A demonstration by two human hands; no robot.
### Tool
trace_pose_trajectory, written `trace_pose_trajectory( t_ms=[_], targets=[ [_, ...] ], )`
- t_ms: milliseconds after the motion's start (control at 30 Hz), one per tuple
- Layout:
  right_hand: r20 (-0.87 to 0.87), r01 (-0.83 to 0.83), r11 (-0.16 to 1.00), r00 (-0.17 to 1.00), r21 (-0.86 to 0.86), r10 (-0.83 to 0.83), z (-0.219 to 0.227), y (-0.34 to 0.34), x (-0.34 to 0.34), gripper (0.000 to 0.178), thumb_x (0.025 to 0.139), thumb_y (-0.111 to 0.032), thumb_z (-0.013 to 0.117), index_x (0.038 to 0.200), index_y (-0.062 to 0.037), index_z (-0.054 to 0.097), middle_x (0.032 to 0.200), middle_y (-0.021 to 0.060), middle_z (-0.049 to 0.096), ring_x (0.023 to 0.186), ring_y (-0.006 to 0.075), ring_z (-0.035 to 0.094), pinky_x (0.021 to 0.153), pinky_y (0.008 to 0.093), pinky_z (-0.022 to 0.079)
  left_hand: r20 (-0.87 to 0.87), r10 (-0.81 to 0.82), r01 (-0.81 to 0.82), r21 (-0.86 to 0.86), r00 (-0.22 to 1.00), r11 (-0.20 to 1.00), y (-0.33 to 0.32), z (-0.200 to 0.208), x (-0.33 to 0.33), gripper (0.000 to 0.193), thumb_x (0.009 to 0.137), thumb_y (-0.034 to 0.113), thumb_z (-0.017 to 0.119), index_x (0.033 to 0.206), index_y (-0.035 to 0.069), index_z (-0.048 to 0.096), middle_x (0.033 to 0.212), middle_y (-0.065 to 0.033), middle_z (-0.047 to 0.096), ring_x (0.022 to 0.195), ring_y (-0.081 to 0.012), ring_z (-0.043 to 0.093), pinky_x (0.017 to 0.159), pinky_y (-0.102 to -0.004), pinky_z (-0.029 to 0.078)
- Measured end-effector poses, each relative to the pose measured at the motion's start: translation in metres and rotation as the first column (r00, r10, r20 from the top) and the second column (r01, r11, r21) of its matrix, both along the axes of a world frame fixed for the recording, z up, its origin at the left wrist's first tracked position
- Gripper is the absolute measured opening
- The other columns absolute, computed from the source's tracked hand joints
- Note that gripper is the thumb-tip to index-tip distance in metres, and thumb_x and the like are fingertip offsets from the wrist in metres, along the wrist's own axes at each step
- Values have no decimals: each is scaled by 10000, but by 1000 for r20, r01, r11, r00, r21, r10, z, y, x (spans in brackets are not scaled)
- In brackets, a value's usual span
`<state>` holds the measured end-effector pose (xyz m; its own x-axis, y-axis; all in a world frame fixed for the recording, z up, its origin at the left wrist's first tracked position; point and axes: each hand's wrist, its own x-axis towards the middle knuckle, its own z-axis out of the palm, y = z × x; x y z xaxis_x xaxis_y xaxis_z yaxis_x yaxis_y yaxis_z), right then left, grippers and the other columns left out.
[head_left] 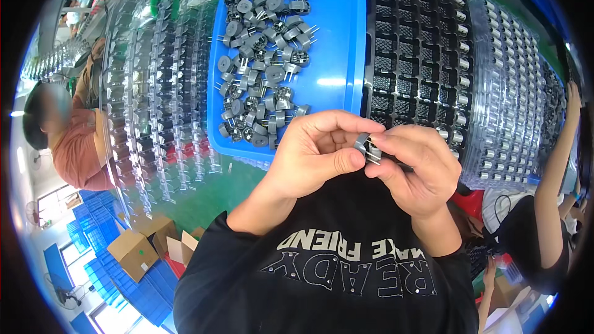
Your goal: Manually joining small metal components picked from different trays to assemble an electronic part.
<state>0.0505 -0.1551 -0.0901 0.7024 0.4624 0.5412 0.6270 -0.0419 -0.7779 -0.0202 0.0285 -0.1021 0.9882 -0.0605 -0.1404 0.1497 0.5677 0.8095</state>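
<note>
Largest first, we see our black shirt [334, 306] across the bottom, and beyond the hands a blue tray [337, 31]. Clear trays [158, 86] stand at its left; a black tray [371, 0] sits just beside its right edge, with more clear trays [513, 86], loaded with silver cylinders, past that. A co-worker [80, 148] is off to the left, above some open cartons [133, 253]. Inside the blue tray we have a loose heap of grey parts [253, 65], mostly over its left half, pins pointing every way.

Our two hands meet in front of the near edges of the blue and black trays. The left hand [303, 154] grips one grey part [359, 143] — its round body lies between thumb and forefinger, near their tips. The right hand [421, 170] faces it, thumb and forefinger a narrow gap apart, with the part's pins [374, 159] reaching between the two tips — whether those tips touch the pins, we cannot tell.
</note>
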Motion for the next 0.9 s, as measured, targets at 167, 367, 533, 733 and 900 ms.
trace_pose_trajectory(
  t_ms=[167,367,533,733,900],
  targets=[
    [-13,7,1000,1000,-13,-7,-5,-3,-1,363,756,-202,882,1035,-3,762,947,119,719,800,211,698,677,292,575,1,3,-3,0,1000,1000,-2,-1,2,407,876,49,802,1250,-39,667,1074,-56,709,954,-83,644,853,-253,540],
    [-12,17,999,1000,-39,-18,-5,2,2,368,763,-239,884,1016,-3,759,931,123,718,806,223,693,683,294,559,57,2,-6,58,998,998,4,0,8,399,873,29,800,1243,-37,668,1087,-75,716,978,-100,658,876,-258,546],
    [69,-31,991,997,-128,40,3,13,0,299,764,-105,869,1026,-8,761,974,125,722,838,256,707,728,339,590,31,57,-59,70,998,996,6,-3,-11,326,905,-10,746,1220,-44,669,1060,-103,730,931,-135,699,849,-279,569],
    [-322,49,998,945,-47,-61,-30,-29,-24,274,878,34,748,1124,20,630,1117,149,666,1000,229,656,907,347,532,47,14,-27,276,999,961,-19,-13,-5,333,880,40,768,1186,-30,659,953,-100,748,871,-136,725,760,-278,579],
    [-265,-65,994,963,-86,40,-27,-35,-14,106,910,58,649,993,29,588,1131,176,631,1060,253,609,963,358,490,72,92,-111,351,993,930,-26,-7,-10,327,846,57,789,1150,4,682,939,-95,720,829,-139,718,741,-287,578]
  ],
)
